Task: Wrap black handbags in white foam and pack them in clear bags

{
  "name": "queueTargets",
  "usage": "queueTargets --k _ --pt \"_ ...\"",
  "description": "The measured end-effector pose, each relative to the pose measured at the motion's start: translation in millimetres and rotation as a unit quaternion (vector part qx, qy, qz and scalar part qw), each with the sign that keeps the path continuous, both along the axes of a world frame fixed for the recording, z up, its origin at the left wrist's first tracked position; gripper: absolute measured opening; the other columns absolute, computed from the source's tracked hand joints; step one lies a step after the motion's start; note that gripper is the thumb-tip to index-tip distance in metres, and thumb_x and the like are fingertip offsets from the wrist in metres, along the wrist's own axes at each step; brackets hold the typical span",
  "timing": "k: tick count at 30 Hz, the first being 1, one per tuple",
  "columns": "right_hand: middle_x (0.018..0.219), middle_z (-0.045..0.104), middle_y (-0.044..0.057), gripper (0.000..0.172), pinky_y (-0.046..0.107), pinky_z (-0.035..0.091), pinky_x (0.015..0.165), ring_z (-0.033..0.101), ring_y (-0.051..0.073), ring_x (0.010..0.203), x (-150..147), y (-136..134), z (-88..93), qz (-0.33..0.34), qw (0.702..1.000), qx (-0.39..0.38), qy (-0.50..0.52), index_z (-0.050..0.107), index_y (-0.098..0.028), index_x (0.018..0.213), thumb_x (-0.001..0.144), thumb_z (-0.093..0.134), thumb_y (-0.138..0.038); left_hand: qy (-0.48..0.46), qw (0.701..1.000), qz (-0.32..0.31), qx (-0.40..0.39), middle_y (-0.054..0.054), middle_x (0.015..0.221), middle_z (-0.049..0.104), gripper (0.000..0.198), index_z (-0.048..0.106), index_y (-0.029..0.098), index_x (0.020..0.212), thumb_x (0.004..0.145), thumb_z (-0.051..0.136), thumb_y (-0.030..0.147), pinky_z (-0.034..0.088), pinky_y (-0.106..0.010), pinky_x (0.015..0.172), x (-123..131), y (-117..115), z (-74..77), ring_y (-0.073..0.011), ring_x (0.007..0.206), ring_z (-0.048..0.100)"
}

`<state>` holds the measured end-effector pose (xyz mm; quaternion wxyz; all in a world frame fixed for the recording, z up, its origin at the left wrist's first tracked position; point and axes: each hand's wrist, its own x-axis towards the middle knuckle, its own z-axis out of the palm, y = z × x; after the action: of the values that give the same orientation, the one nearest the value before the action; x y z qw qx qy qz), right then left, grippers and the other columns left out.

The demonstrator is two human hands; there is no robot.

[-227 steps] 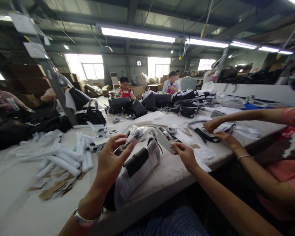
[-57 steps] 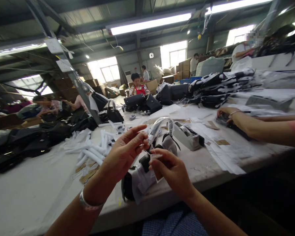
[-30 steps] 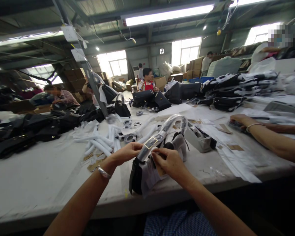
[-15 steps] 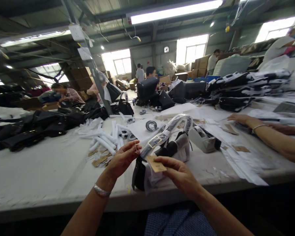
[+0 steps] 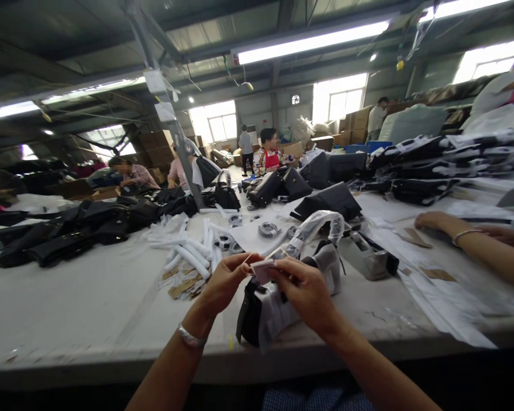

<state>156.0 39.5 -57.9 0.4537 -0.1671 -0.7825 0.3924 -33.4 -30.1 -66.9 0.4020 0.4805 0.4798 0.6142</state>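
Here, in the head view, a small white card (image 5: 263, 270) is held above the near part of a white table (image 5: 81, 319). At its right side it is pinched between the thumb and fingers of the right hand (image 5: 310, 288). By the left hand (image 5: 223, 282), whose thumb and fingertips are pressed together just left of the card, a thin cord (image 5: 247, 262) is pinched; whether the card is touched by that hand too cannot be told. A bracelet (image 5: 191, 337) is worn on the left wrist.

Below the hands, close to the near edge, a bag (image 5: 251, 314) is placed, its black left end left bare and its side covered by pale wrapping; its middle is partly hidden by the right hand. Its handle (image 5: 317, 221), sheathed in clear film, is arched up on the far side of the hands.

To the left of the bag, white rolls (image 5: 192, 260) are piled on the table, with brown scraps (image 5: 182, 291) scattered just nearer. Beyond the hands, a coil (image 5: 268, 229) is laid flat. Right of the handle, a grey holder (image 5: 366, 257) is set down, and farther right white strips (image 5: 437, 297) are spread towards the near edge. At the far right, a co-worker's forearm (image 5: 484, 245) is stretched over the table. Farther off, black bags are heaped on the left (image 5: 77, 228) and stacked on the right (image 5: 445, 160)
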Motion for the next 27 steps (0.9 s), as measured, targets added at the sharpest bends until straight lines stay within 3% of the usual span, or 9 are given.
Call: queueTargets --k 3,6,10,13,15,18,20,24,27 --pt "0.084 0.072 0.003 0.016 0.026 0.048 0.070 0.065 0.017 0.076 -4.0 2.2 3.5 -0.041 0.996 0.060 -0.045 0.077 -0.023 0.099 0.093 0.063 -0.026 -0.012 1.000 -0.001 0.021 -0.009 0.099 0.073 0.056 0.075 0.016 0.104 0.071 0.077 0.062 0.048 -0.032 0.084 2.1 0.3 -1.8 -0.0220 0.092 0.063" --pt "0.091 0.073 0.003 0.019 0.027 0.048 0.073 0.068 0.018 0.081 -6.3 4.0 5.6 -0.060 0.988 0.106 -0.099 0.076 -0.026 0.107 0.095 0.062 -0.028 -0.006 1.000 0.016 0.023 -0.009 0.103 0.075 0.046 0.075 0.017 0.105 0.072 0.082 0.049 0.050 -0.034 0.088 5.4 0.3 -0.5 -0.0229 0.096 0.066" --pt "0.096 0.073 0.004 0.023 0.027 0.051 0.078 0.068 0.018 0.086 -6.2 7.1 2.6 -0.021 0.987 0.123 -0.097 0.074 -0.027 0.114 0.096 0.059 -0.028 0.148 0.985 0.077 0.036 -0.008 0.102 0.076 0.030 0.076 0.019 0.102 0.078 0.079 0.037 0.054 -0.034 0.084 16.0 -6.5 17.6 -0.0237 0.094 0.069" --pt "0.108 0.073 0.005 0.025 0.029 0.052 0.091 0.068 0.020 0.101 -3.8 10.2 -5.4 -0.020 0.994 0.102 -0.047 0.072 -0.025 0.115 0.096 0.057 -0.021 0.350 0.912 0.171 0.127 -0.005 0.100 0.076 0.017 0.077 0.024 0.101 0.086 0.071 0.029 0.054 -0.031 0.085 27.7 -21.0 40.3 -0.0208 0.094 0.068" --pt "0.115 0.071 0.006 0.028 0.032 0.051 0.099 0.066 0.021 0.108 -2.4 12.1 -12.6 -0.050 0.994 0.092 -0.027 0.070 -0.024 0.119 0.096 0.056 -0.019 0.442 0.846 0.238 0.179 -0.003 0.099 0.077 0.024 0.074 0.028 0.110 0.087 0.070 0.023 0.053 -0.030 0.083 35.3 -33.8 53.1 -0.0194 0.089 0.069" --pt "0.126 0.065 0.008 0.037 0.034 0.052 0.100 0.068 0.020 0.101 -3.5 14.6 -22.5 -0.068 0.993 0.090 -0.032 0.064 -0.025 0.129 0.094 0.058 -0.018 0.505 0.769 0.310 0.241 0.000 0.099 0.078 0.040 0.069 0.031 0.119 0.083 0.072 0.013 0.054 -0.030 0.080 45.2 -52.7 61.4 -0.0181 0.084 0.069" --pt "0.138 0.058 0.009 0.042 0.034 0.053 0.100 0.069 0.019 0.098 -6.5 16.8 -26.7 -0.054 0.993 0.097 -0.037 0.062 -0.027 0.132 0.091 0.061 -0.017 0.521 0.738 0.328 0.277 0.000 0.100 0.078 0.048 0.067 0.031 0.122 0.081 0.072 0.008 0.055 -0.031 0.079 52.2 -64.1 59.6 -0.0178 0.084 0.070" --pt "0.135 0.062 0.007 0.034 0.035 0.050 0.106 0.063 0.021 0.118 -11.6 25.2 -27.8 -0.032 0.994 0.104 -0.023 0.069 -0.027 0.124 0.094 0.055 -0.016 0.587 0.718 0.219 0.303 -0.002 0.100 0.079 0.053 0.059 0.029 0.134 0.085 0.066 0.010 0.060 -0.033 0.079 70.1 -86.4 43.5 -0.0199 0.087 0.072" --pt "0.124 0.069 0.006 0.033 0.034 0.050 0.106 0.065 0.019 0.116 -11.5 33.5 -26.5 -0.032 0.995 0.099 -0.007 0.070 -0.027 0.123 0.098 0.049 -0.018 0.615 0.732 0.103 0.273 0.000 0.096 0.079 0.050 0.058 0.033 0.136 0.089 0.063 0.018 0.063 -0.029 0.078 83.0 -105.4 19.5 -0.0181 0.078 0.074"
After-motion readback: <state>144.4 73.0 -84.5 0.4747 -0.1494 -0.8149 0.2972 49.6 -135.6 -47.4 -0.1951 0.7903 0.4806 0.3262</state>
